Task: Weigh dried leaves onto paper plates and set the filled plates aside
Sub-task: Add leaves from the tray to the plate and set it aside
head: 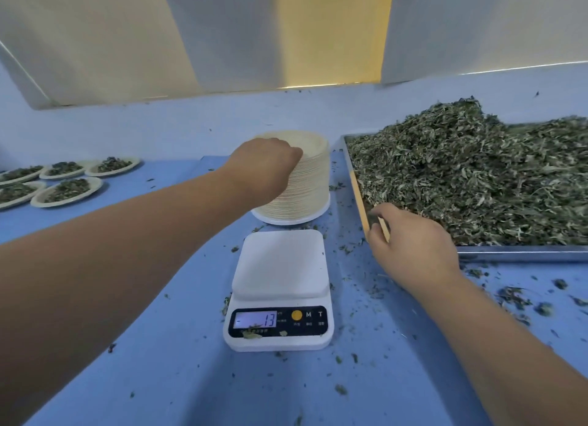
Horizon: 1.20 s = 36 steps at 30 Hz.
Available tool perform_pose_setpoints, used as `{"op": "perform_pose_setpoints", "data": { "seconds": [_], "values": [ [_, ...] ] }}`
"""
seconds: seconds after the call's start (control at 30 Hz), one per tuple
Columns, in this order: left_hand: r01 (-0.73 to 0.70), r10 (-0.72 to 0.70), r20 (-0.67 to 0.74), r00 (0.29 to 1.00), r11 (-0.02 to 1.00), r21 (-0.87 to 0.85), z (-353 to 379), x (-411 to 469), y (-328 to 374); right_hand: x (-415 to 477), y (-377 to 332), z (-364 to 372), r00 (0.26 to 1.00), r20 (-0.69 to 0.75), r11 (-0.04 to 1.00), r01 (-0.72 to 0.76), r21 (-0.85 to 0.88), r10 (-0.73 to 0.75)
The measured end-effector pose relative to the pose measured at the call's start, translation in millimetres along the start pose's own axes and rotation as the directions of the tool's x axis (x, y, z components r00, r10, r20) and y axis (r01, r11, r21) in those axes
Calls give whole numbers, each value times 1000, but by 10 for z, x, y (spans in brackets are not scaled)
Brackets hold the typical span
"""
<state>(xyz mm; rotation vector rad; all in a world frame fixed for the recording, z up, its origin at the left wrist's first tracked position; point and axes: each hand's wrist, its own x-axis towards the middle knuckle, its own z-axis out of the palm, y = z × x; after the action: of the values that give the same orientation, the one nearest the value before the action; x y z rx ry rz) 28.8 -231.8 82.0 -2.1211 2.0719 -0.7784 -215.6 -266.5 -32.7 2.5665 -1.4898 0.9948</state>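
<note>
Dried leaves (461,177): big loose heap in the metal tray (521,253), right side of the blue table cover (152,346). Piled well above the rim toward the back, thinner at the near-left corner.

Left hand (264,166): stretched forward past the scale, down on top of the stack of paper plates (310,190). Knuckles toward camera, fingers curled together over the stack's top left edge, tips hidden. Cannot tell whether pinching a plate or just resting there.

Right hand (413,244): at the tray's near-left corner. Forefinger hooked inside the left wall, thumb outside, closed on that wall; other fingers loosely bent behind. Short tan strip visible between finger and thumb, cannot tell what.

Stack: tall, upright, directly behind the scale, just left of the tray. Contact with the tray not clear.

Scale (280,263): white, centre of the cover, weighing platform bare. Display (254,320) reading -13. A couple of leaf scraps lying on the front panel.

Filled plates (66,204): cluster at the far left edge, well apart from the scale, a small leaf pile on each, rims touching or overlapping.

Loose scraps (515,298): scattered over the cover, densest in front of the tray, a few around the scale base.

Behind the table: pale wall panels (111,43), yellow strip between them.
</note>
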Motion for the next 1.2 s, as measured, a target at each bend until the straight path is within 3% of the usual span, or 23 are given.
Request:
{"op": "perform_pose_setpoints", "data": {
  "seconds": [0.13, 0.6, 0.7, 0.8, 0.87, 0.97, 1.1, 1.2],
  "values": [
    [-90, 88, 29, 996, 993, 71, -48, 7, -34, 13, -8, 11, 1000, 14, 999, -8, -36, 9],
    [-161, 156, 41, 987, 962, 221, -125, 56, 19, 20, -13, 57, 999, 36, 996, -28, -80, 31],
    [-74, 85, -59, 995, 984, 165, -105, 76, 32, 16, -15, 58, 999, 35, 997, -33, -76, 36],
    [146, -157, -196, 968, 987, -68, -91, 71, -14, 14, -17, 55, 999, 35, 997, -35, -73, 38],
    [282, -361, -252, 898, 911, -299, -59, 35, -63, 16, -21, 51, 999, 35, 997, -35, -70, 38],
    [346, -635, -244, 733, 656, -670, 28, -74, -95, 16, -23, 41, 998, 45, 998, -40, -58, 43],
    [226, -743, -215, 634, 443, -868, 177, -330, -19, 4, -35, 29, 997, 60, 999, -41, 14, 40],
    [64, -801, -171, 574, 253, -965, 250, -577, 83, -31, -119, 28, 999, 24, 980, 21, 200, -26]
  ]
}}
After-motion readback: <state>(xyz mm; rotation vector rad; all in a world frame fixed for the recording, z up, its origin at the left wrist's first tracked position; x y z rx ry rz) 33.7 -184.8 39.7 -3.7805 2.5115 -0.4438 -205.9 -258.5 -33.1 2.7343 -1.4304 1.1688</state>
